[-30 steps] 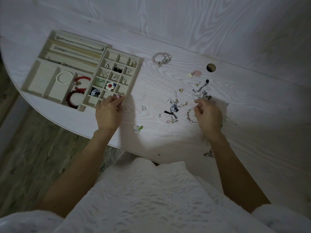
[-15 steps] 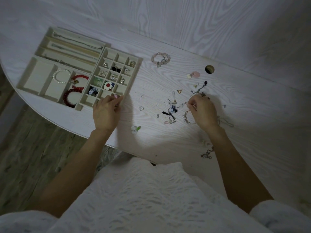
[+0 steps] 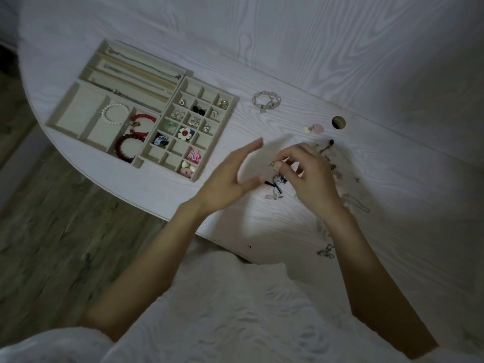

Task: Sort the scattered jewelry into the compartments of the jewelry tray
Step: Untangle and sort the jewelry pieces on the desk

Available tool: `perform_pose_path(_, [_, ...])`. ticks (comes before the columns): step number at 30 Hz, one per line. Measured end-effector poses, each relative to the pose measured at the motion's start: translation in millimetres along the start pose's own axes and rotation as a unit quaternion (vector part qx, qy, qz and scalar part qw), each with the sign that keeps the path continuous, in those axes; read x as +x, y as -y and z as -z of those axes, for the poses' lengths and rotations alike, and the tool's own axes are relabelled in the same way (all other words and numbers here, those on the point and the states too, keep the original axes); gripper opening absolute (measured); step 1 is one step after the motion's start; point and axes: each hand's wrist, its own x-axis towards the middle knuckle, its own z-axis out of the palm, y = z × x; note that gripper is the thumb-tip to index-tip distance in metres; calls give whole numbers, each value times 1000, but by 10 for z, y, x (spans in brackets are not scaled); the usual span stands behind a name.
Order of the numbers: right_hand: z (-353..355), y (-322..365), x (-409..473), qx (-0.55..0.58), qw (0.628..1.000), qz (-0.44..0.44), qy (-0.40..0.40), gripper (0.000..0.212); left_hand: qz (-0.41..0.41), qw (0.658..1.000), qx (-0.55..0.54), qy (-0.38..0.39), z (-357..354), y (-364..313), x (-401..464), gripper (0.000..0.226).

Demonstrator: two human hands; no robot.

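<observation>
The beige jewelry tray [image 3: 62, 119] lies at the table's left, with chains in long slots, a pearl bracelet [image 3: 115, 113], red bracelets [image 3: 131, 145] and small compartments holding earrings and charms. Scattered jewelry [image 3: 277, 188] lies to its right. My right hand [image 3: 311, 176] pinches a small metal earring [image 3: 272, 164] above that pile. My left hand [image 3: 233, 176] hovers beside it with fingers straight, holding nothing. Part of the pile is hidden under my right hand.
A pink bead bracelet [image 3: 267, 100] lies past the tray's right side. A pink charm [image 3: 314, 128] sits by a round hole [image 3: 338, 122] in the table. A small tangled chain [image 3: 326, 251] lies near the front edge. The table's curved edge runs close to my body.
My left hand left the tray's near corner and moved right, next to my right hand. My right hand lifted a small earring from the pile. A pink flower piece now shows in the tray.
</observation>
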Motion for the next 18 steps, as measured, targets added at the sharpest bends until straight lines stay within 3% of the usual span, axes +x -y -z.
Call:
perform_pose_path(2, [-70, 81, 16, 9, 1000, 15, 1, 5, -7, 999, -36, 8, -81, -17, -4, 46])
perform_pose_path(5, [-254, 156, 58, 25, 1000, 8, 17, 4, 33, 994, -92, -56, -29, 110, -128, 16])
perform_pose_path(13, [-1129, 312, 226, 43, 993, -56, 98, 5, 144, 974, -67, -163, 507, 691, -617, 15])
perform_pose_path(18, [-1445, 415, 507, 35, 994, -69, 75, 13, 173, 962, -41, -210, 802, 847, -424, 8])
